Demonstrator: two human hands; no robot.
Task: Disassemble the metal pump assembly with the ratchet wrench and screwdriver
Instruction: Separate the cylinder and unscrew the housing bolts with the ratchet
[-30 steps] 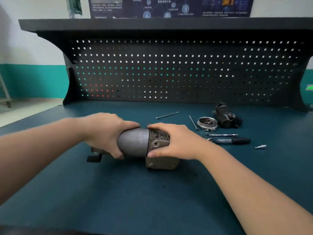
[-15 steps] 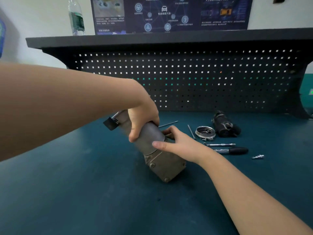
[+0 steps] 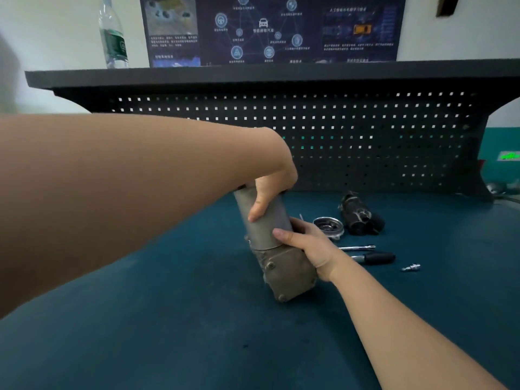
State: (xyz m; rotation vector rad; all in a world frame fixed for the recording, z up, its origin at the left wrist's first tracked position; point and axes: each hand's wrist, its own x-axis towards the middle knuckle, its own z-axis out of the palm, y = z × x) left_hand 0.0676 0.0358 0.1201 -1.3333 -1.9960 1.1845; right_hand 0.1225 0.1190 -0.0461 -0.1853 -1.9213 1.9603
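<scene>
The metal pump assembly (image 3: 270, 243) stands nearly upright on the blue bench, its grey cylinder tilted slightly left above a brownish square base. My left hand (image 3: 270, 190) grips the top of the cylinder from above, thumb down its front. My right hand (image 3: 306, 246) wraps round the cylinder's lower end where it meets the base. To the right lie the ratchet wrench (image 3: 357, 248) and a black-handled screwdriver (image 3: 375, 258).
A round metal cover (image 3: 328, 227) and a dark removed motor part (image 3: 358, 218) lie behind the tools. A small socket bit (image 3: 411, 267) sits at the right. The pegboard back panel (image 3: 337, 142) rises behind, with a water bottle (image 3: 113, 35) on its shelf.
The assembly went from lying on its side to nearly upright. My left hand rose with the cylinder's end to its top; my right hand stayed at the joint.
</scene>
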